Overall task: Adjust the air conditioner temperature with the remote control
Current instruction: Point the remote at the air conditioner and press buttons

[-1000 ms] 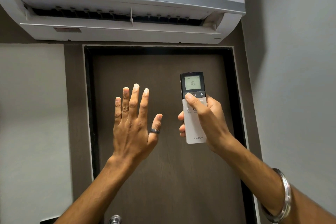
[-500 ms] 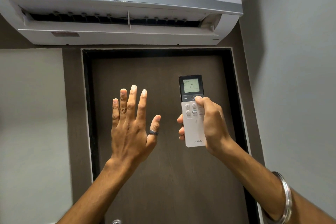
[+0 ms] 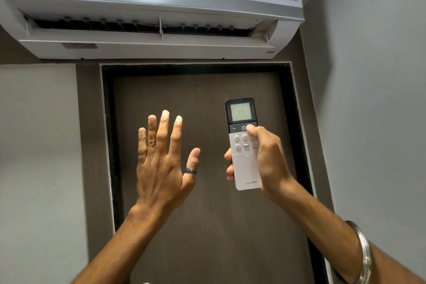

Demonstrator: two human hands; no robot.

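While right hand (image 3: 267,159) grips remote (image 3: 245,168) — left hand (image 3: 161,163) (spread) hangs well apart.

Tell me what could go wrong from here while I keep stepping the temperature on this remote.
1. The right hand has its thumb on the right end of the dark button strip, right next to the power button; a slip could switch the air conditioner off.
2. The remote control is held one-handed; the left hand is open and apart, so a loose grip may drop it.
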